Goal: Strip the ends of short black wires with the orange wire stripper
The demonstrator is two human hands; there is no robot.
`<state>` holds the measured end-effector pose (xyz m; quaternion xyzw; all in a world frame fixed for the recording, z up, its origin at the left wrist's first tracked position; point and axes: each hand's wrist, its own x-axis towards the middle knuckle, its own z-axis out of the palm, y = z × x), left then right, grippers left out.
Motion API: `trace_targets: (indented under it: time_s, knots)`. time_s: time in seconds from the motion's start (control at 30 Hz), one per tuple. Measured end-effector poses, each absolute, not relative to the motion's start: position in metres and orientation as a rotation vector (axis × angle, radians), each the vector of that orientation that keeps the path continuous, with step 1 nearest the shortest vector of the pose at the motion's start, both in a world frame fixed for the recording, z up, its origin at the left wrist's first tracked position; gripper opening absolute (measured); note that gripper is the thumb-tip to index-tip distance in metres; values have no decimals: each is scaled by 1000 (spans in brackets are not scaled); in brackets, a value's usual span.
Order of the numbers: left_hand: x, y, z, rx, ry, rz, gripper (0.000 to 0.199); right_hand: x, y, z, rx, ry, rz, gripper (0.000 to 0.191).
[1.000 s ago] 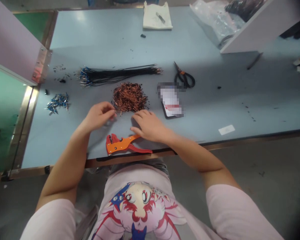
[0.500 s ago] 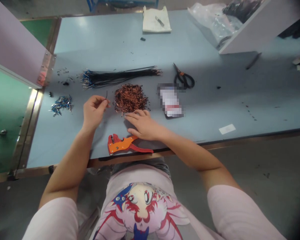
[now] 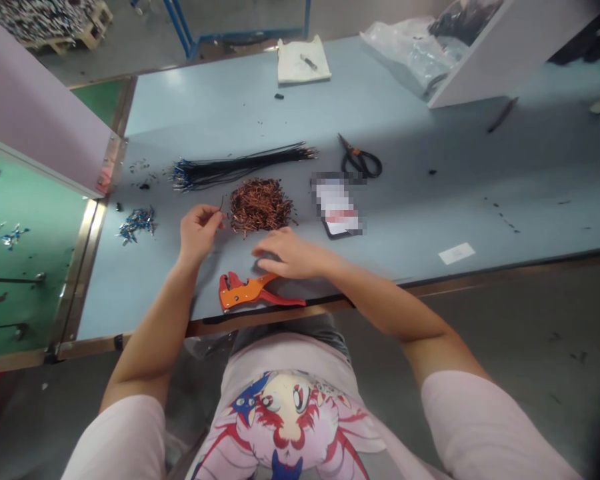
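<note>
Between the thumb and finger of my left hand (image 3: 200,230) is a thin dark wire (image 3: 223,203), its short end pointing up. A pile of small copper-coloured wire pieces (image 3: 260,207) lies just right of that hand. My right hand (image 3: 293,255) is at the pile's near side, fingers bent, thumb apart, nothing visible in it. Just below it lies an orange and red wire stripper (image 3: 243,291), one handle partly hidden by the hand. Behind the pile stretches a bundle of black wires (image 3: 240,162) with blue terminals at its left end.
Loose blue terminals (image 3: 137,225) lie at the left. A phone (image 3: 337,207) and black-handled scissors (image 3: 360,160) are right of the pile. A white cloth (image 3: 304,61) and plastic bag (image 3: 400,50) lie at the back. Upright panels (image 3: 35,93) flank the table.
The camera view has tilted up and shifted left. My right hand has drawn back slightly from the copper pile, its fingers more bent. My left hand still pinches the wire.
</note>
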<state>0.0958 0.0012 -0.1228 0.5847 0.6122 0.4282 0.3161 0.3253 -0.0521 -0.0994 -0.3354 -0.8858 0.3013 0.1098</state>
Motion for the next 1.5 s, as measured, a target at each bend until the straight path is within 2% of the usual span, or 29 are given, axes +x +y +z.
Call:
trace_targets:
  time_s: [0.07, 0.2, 0.23, 0.33, 0.4, 0.53, 0.67, 0.83, 0.93, 1.07, 1.17, 1.3, 1.43, 1.5]
  knots:
    - [96, 2, -123, 1551, 1611, 1128, 14, 319, -54, -103, -917, -2662, 900, 33]
    - [96, 3, -126, 1578, 1614, 1112, 18, 317, -49, -110, -1066, -2563, 662, 66]
    - [96, 3, -127, 1587, 1616, 1108, 18, 321, -46, -109, -1087, -2527, 639, 65]
    - [94, 4, -128, 1626, 1626, 1096, 19, 344, -38, -100, -1096, -2464, 694, 34]
    - [92, 3, -127, 1665, 1620, 1066, 20, 358, -35, -93, -1135, -2484, 729, 25]
    - [93, -4, -123, 1805, 1520, 868, 20, 366, -33, -92, -1226, -2668, 761, 25]
    - [102, -14, -120, 1952, 1382, 673, 17, 354, -31, -105, -1183, -2625, 687, 32]
    - [111, -19, -123, 1982, 1339, 784, 19, 353, -22, -116, -1017, -2386, 654, 50]
    - [108, -15, -123, 1911, 1413, 966, 22, 354, -24, -111, -1013, -2280, 679, 45]
    - [101, -8, -122, 1786, 1521, 1123, 24, 337, -37, -109, -923, -2509, 785, 38]
    - [99, -4, -123, 1739, 1553, 1136, 23, 323, -41, -112, -1011, -2627, 741, 36]
    - [101, -3, -124, 1730, 1557, 1122, 21, 329, -34, -110, -1108, -2507, 677, 47]
    - [101, -4, -125, 1748, 1553, 1113, 22, 341, -32, -107, -1101, -2544, 803, 32]
    - [100, -4, -128, 1756, 1558, 1120, 23, 340, -35, -107, -1107, -2547, 774, 31]
